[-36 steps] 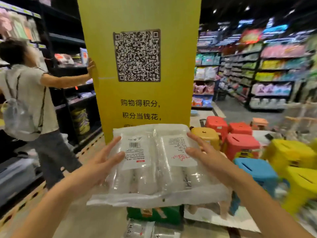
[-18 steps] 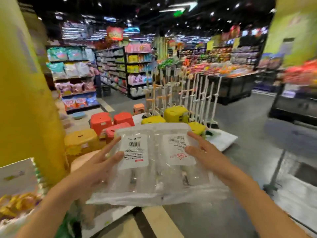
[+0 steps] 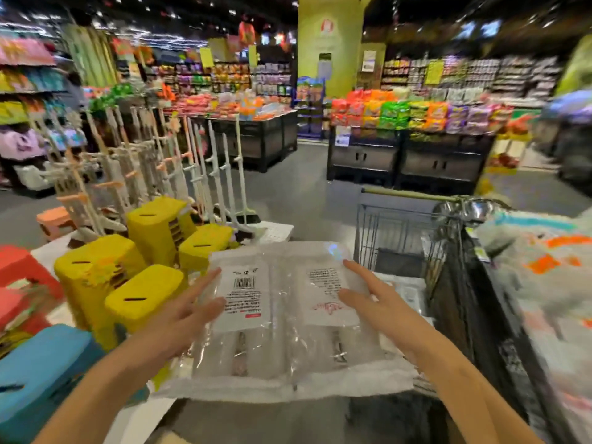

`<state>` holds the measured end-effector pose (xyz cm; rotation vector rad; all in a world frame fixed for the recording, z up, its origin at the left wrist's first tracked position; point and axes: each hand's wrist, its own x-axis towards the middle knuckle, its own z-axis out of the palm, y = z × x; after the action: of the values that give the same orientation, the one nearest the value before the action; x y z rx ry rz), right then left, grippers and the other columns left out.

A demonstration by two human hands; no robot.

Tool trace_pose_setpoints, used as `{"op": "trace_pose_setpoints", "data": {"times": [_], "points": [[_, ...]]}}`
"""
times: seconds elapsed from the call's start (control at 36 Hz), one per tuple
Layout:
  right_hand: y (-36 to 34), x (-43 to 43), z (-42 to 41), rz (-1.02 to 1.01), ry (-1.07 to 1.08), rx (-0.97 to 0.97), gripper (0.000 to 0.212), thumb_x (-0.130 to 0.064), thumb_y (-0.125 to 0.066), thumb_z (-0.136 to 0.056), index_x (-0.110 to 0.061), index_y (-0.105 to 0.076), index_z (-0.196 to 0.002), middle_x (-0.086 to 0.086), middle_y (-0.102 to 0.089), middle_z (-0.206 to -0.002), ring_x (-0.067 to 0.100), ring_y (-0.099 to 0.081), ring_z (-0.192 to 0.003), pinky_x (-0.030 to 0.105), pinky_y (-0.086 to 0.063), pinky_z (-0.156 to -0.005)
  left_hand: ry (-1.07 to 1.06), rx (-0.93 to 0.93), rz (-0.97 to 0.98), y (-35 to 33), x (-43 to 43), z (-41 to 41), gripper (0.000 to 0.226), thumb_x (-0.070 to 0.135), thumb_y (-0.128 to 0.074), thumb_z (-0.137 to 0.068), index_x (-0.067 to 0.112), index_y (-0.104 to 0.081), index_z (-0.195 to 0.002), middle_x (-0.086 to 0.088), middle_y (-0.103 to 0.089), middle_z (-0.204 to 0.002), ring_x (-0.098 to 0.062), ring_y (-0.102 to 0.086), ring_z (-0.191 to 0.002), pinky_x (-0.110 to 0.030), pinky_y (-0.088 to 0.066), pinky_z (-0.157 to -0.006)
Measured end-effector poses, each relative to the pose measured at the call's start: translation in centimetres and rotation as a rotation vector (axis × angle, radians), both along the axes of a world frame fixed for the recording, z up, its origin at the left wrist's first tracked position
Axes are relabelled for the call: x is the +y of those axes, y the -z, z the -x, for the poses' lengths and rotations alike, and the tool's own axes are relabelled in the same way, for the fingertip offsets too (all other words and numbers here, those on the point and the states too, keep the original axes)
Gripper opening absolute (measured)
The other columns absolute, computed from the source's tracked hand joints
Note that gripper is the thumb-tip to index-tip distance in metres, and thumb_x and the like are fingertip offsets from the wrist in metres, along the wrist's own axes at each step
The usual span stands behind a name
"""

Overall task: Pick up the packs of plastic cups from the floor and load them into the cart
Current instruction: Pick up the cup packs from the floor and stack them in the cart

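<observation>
Two clear packs of plastic cups (image 3: 282,318), side by side with white labels on top, are held flat at chest height. My left hand (image 3: 179,318) grips their left edge with its fingers spread over the barcode label. My right hand (image 3: 381,302) grips the right edge, index finger pointing along the top. The wire cart (image 3: 400,229) stands just beyond and right of the packs, its basket partly hidden behind them. Pale packs lie in its basket under my right hand.
Stacks of yellow stools (image 3: 141,283), red stools (image 3: 19,267) and a blue stool (image 3: 41,373) crowd the left. White racks (image 3: 179,174) stand behind them. Dark display bins (image 3: 410,158) of snacks line the far aisle. A blurred loaded trolley (image 3: 544,283) is at right.
My view has swung right from the yellow pillar past the stools to the cart. The packs stay in both hands in the same grip.
</observation>
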<state>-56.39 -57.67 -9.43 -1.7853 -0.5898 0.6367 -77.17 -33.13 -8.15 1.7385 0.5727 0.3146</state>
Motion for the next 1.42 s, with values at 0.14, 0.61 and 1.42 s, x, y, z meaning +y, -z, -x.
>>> {"op": "trace_pose_setpoints", "data": {"times": [0.14, 0.61, 1.42], "points": [[0.5, 1.4, -4.0, 0.019, 0.141, -0.012, 0.054, -0.043, -0.067, -0.094, -0.066, -0.043, -0.137, -0.014, -0.055, -0.146, 0.015, -0.060, -0.127, 0.045, -0.051, -0.108, 0.155, 0.026, -0.005, 1.5, 4.7, -7.1, 0.056, 0.063, -0.063, -0.082, 0.069, -0.036, -0.131, 0.033, -0.049, -0.127, 0.000, -0.047, -0.118, -0.035, -0.043, -0.093], [1.5, -1.8, -17.8, -0.029, 0.458, -0.040, 0.063, -0.035, -0.068, -0.095, -0.047, -0.040, -0.151, -0.014, -0.065, -0.132, 0.005, -0.069, -0.113, 0.029, -0.056, -0.096, 0.527, 0.108, 0.038, 2.7, 6.2, -31.9, 0.052, 0.058, -0.062, -0.084, 0.074, -0.036, -0.126, 0.023, -0.059, -0.131, -0.007, -0.056, -0.121, -0.035, -0.053, -0.087], [10.5, -6.5, -51.5, 0.005, 0.603, 0.121, 0.062, -0.029, -0.072, -0.094, -0.055, -0.045, -0.144, -0.014, -0.065, -0.138, 0.011, -0.070, -0.118, 0.045, -0.055, -0.105, 0.662, 0.197, 0.124, 11.2, 1.6, -68.8, 0.058, 0.043, -0.058, -0.091, 0.068, -0.029, -0.135, 0.031, -0.048, -0.128, 0.016, -0.060, -0.094, -0.012, -0.049, -0.065]]}}
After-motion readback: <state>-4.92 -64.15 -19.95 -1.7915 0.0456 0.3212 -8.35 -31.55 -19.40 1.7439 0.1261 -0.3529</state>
